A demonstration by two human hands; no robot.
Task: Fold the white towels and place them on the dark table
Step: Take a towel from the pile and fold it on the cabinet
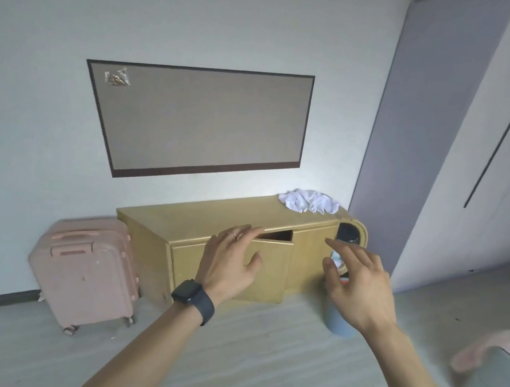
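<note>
White towels (310,201): one crumpled, unfolded heap on the right end of the wooden cabinet (199,218) top, well apart from both hands; no dark table in view, so folding and placing both appear not yet begun. Left hand (232,261) and right hand (355,283): fingers spread and relaxed, holding nothing, raised before the cabinet. Brands, labels, writing: none legible, pink suitcase (86,272) and wall board (198,122) included.

2 hands, left (232,261) and right (354,286), reach with fingers spread toward a cabinet (199,218) topped by crumpled towels (309,201), beside a suitcase (89,272).
</note>
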